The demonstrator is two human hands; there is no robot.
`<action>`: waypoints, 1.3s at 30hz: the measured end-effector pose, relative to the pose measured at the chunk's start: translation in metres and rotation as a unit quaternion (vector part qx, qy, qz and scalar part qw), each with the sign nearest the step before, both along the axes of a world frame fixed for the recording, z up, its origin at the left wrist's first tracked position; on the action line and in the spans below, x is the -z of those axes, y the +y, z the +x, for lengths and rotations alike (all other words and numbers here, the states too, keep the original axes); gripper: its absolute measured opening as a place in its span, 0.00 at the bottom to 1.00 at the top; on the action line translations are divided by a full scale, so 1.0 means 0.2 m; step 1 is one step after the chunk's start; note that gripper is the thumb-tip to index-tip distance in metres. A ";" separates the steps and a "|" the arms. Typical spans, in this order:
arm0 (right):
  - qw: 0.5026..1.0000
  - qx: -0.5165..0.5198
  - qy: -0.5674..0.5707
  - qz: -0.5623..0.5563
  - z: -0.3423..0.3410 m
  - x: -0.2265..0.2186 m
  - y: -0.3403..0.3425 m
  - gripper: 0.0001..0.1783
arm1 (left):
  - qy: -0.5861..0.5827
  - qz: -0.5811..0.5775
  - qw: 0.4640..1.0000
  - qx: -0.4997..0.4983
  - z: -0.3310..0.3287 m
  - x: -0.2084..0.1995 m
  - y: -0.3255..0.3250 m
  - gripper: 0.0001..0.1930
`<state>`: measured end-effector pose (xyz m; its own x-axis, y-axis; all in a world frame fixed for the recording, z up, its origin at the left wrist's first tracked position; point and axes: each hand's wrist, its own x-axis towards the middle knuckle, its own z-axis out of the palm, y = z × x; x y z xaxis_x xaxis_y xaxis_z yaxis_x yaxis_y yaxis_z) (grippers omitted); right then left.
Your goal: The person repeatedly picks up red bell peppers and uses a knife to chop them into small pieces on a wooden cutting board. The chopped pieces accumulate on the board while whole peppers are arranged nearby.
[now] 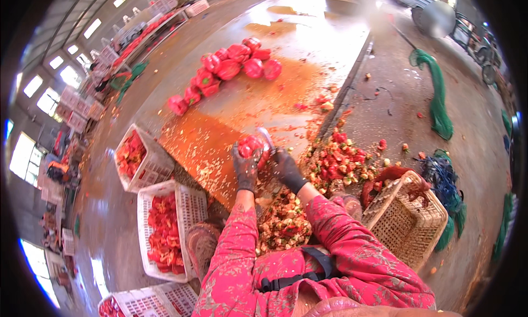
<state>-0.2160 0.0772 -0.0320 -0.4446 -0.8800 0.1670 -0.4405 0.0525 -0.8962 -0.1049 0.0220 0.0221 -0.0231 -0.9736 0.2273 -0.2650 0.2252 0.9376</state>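
In my gloved left hand is a red bell pepper, held up over the near end of the wet metal table. My gloved right hand grips a knife, its pale curved blade against the right side of the pepper. The knife's handle is hidden in the fingers. Farther off on the table lies a heap of whole red bell peppers. Seeds and orange juice are spread over the tabletop around my hands.
Crates of cut red pepper stand to my left, one touching near the table's corner. Pepper cores and scraps pile up between my legs and on the right. A tipped crate and green netting lie at right.
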 end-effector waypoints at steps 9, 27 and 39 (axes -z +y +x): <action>0.919 -0.083 -0.383 -0.051 0.10 -0.02 -0.07 0.06 | 0.309 0.214 0.924 0.068 0.07 0.04 -0.05 0.19; 0.696 -0.014 -0.708 -0.120 0.09 -0.07 -0.21 0.08 | 0.466 0.274 0.769 0.341 0.39 0.00 0.09 0.32; 0.929 -0.300 -0.130 -0.174 0.16 -0.41 0.03 0.16 | 0.501 0.313 0.753 0.291 0.41 -0.03 -0.10 0.30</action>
